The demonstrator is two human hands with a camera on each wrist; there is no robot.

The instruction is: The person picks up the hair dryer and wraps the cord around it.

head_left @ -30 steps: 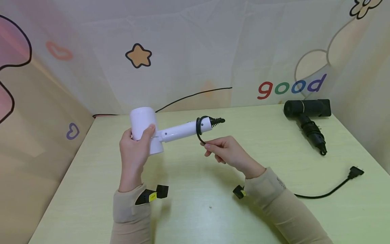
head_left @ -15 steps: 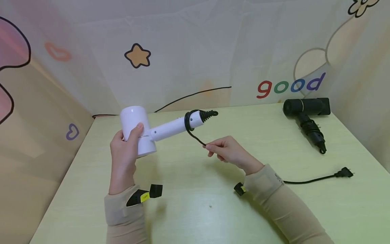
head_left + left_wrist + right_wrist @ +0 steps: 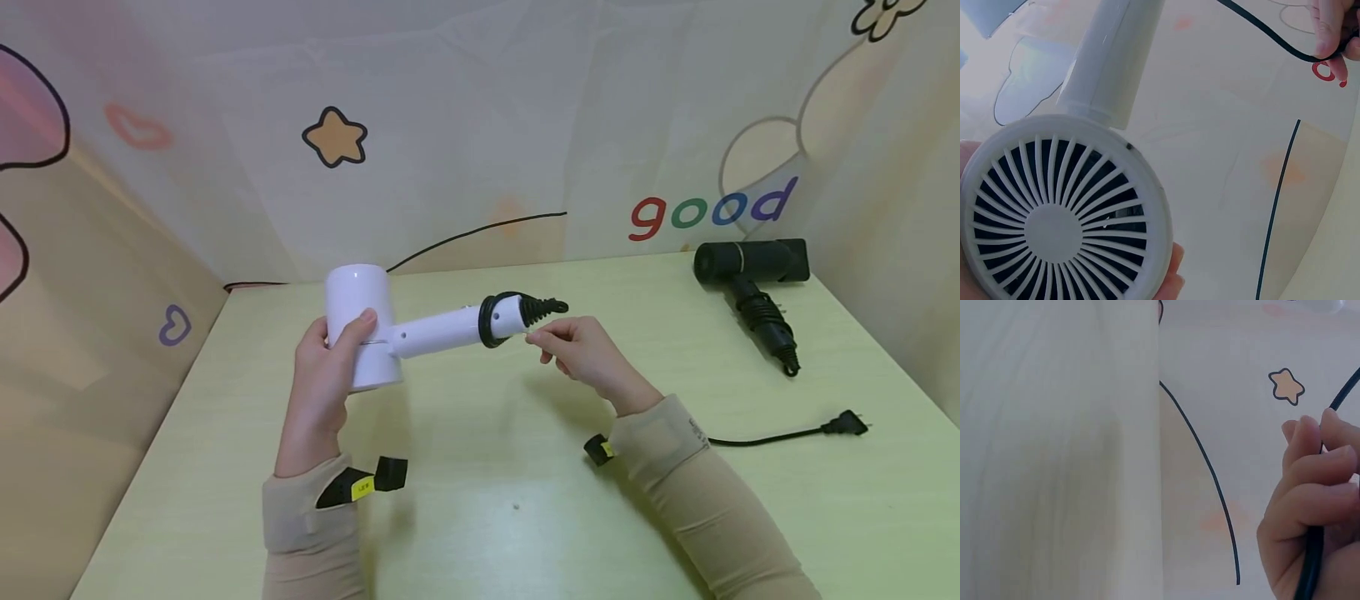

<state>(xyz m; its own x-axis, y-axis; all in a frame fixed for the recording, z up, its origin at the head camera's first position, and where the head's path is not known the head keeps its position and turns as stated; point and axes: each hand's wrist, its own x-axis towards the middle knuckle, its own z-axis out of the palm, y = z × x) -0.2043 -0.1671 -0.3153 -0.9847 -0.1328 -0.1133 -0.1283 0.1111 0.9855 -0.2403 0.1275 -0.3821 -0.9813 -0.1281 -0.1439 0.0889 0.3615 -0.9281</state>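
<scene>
My left hand (image 3: 322,379) grips the barrel of a white hair dryer (image 3: 438,332), thumb across its front, and holds it above the table. The dryer's handle points right. Several turns of black power cord (image 3: 487,321) wrap the handle close to its end. In the left wrist view the round slotted grille (image 3: 1054,231) faces the camera. My right hand (image 3: 588,354) pinches the cord between thumb and fingertips just right of the handle's end. The right wrist view shows the cord (image 3: 1310,565) running through that hand (image 3: 1316,494).
A black hair dryer (image 3: 753,262), its cord wound round the handle, lies at the table's back right. The black plug (image 3: 845,423) rests on the table (image 3: 465,533) with its cord running under the right sleeve. A printed cloth (image 3: 465,133) hangs behind.
The white hair dryer shifted left, then back right with its handle tipping lower. My right hand moved slightly up and right, still pinching the cord. The plug slid left across the table.
</scene>
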